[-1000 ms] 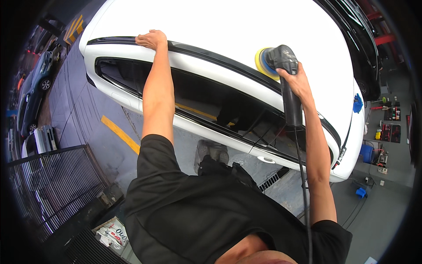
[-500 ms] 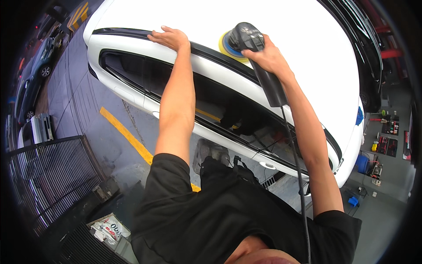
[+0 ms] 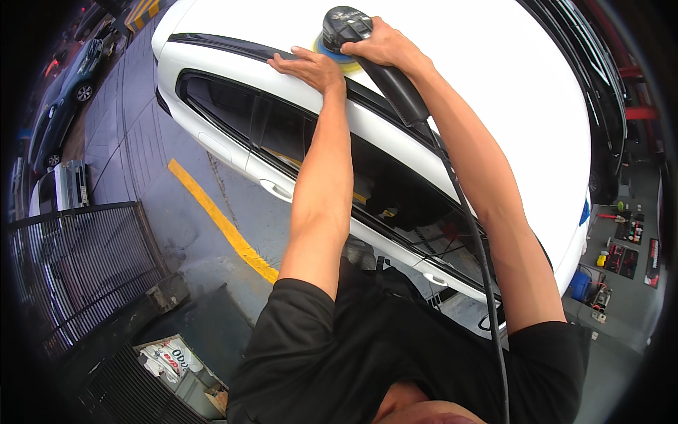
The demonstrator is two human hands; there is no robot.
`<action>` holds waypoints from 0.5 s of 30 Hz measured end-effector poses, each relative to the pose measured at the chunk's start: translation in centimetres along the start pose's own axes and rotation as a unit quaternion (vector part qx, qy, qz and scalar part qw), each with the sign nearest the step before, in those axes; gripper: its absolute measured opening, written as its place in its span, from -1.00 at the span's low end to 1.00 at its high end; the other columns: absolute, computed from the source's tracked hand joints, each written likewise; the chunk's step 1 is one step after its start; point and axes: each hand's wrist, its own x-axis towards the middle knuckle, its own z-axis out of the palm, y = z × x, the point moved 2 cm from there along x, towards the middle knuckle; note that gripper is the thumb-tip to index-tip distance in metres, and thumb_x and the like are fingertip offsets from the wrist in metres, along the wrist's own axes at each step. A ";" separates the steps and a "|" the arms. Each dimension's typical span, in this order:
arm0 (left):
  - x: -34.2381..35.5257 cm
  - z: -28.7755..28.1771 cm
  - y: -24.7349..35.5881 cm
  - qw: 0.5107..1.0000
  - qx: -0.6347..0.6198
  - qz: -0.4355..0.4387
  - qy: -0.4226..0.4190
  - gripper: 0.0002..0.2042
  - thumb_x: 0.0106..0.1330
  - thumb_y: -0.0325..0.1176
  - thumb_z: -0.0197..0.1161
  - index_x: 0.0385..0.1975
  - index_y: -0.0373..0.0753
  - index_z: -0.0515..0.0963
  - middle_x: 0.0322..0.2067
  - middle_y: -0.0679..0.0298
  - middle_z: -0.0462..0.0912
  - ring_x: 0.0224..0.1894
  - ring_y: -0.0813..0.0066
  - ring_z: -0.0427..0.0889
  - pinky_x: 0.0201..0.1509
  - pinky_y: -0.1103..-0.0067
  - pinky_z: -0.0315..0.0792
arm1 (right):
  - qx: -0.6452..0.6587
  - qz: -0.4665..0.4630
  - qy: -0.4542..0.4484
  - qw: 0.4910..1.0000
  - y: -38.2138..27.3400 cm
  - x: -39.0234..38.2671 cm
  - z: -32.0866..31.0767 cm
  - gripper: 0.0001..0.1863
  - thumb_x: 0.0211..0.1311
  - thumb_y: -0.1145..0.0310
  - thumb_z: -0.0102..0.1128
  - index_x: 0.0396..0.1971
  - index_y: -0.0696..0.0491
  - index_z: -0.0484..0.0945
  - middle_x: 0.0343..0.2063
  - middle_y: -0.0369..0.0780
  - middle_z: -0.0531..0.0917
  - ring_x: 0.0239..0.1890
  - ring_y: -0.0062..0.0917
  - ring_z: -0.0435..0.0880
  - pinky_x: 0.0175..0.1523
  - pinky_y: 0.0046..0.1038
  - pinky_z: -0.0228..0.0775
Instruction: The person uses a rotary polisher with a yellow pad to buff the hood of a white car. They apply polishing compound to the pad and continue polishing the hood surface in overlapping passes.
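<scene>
My right hand (image 3: 387, 46) is wrapped round a black corded polisher (image 3: 395, 92) near its head. The blue and yellow pad (image 3: 327, 51) under that head rests on the white roof (image 3: 480, 85) of a car, close to the black roof strip; part of the pad is hidden behind my left wrist and the tool. My left hand (image 3: 314, 69) lies with fingers spread on the roof edge, across the black strip (image 3: 226, 46). From the polisher's grip a black cord (image 3: 474, 233) hangs down along my right arm and over my shirt.
Dark side windows (image 3: 402, 184) and door handles run below the roof. A yellow line (image 3: 219, 219) marks the floor at left, near a slatted metal gate (image 3: 85, 268). Dark cars (image 3: 67, 106) stand far left. Tools (image 3: 621, 240) lie on the right-hand floor.
The polisher and my right hand have moved left and farther away along the roof edge. My left hand now appears more to the right, and the whole view has shifted slightly.
</scene>
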 end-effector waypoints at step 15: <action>1.0 1.4 -2.1 0.999 0.045 0.025 0.005 -0.44 0.65 -0.11 -0.23 0.23 -0.65 0.05 0.30 -0.40 0.02 0.50 -0.33 -0.02 0.48 0.01 0.23 | 0.027 0.134 0.033 0.990 6.8 -3.0 -5.0 -0.04 -0.14 -0.25 0.42 0.08 0.32 0.58 -0.16 0.12 0.75 -0.10 -0.09 0.79 0.06 -0.26 0.63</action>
